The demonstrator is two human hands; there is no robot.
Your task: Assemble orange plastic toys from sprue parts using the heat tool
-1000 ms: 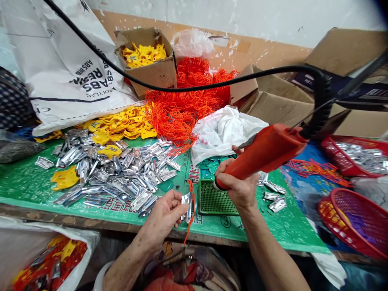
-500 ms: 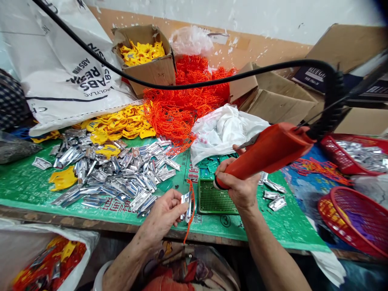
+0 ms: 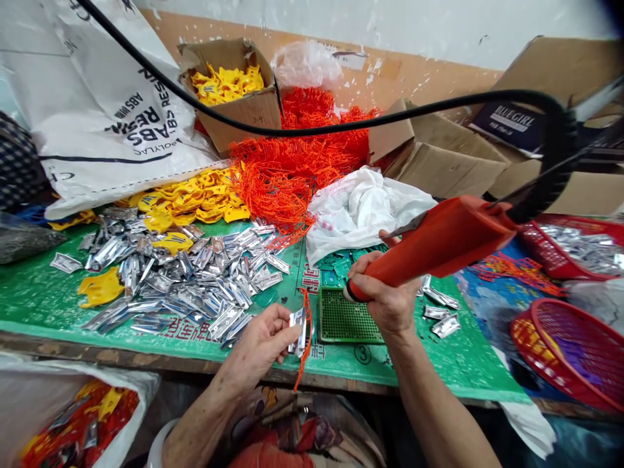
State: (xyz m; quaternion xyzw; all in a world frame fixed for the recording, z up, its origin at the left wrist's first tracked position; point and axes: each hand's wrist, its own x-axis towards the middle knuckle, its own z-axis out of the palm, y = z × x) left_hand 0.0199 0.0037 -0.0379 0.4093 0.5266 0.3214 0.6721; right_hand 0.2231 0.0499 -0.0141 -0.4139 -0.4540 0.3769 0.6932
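Between thumb and fingers, my left hand [image 3: 266,338] pinches a small shiny metal plate [image 3: 298,333] near the table's front edge. A thin orange plastic strip [image 3: 306,344] hangs upright along the plate's right side; whether it is joined to the plate I cannot tell. My right hand [image 3: 387,296] is wrapped round the lower end of a red electric screwdriver [image 3: 429,244], with its cord end tilted up to the right. The screwdriver's tip points down left, over a green perforated basket [image 3: 336,339] with small green pieces behind it.
Left of my hands spreads a heap of metal plates [image 3: 195,279], with yellow plastic parts [image 3: 195,198] behind. Orange plastic pieces [image 3: 277,175] and a white bag [image 3: 363,201] lie farther back. A black cable [image 3: 302,130] arcs across above. Red baskets [image 3: 575,351] stand at right.
My right hand and the red screwdriver have shifted very slightly to the right, and the cable loop has swung right. My left hand stays almost still with the metal plate.
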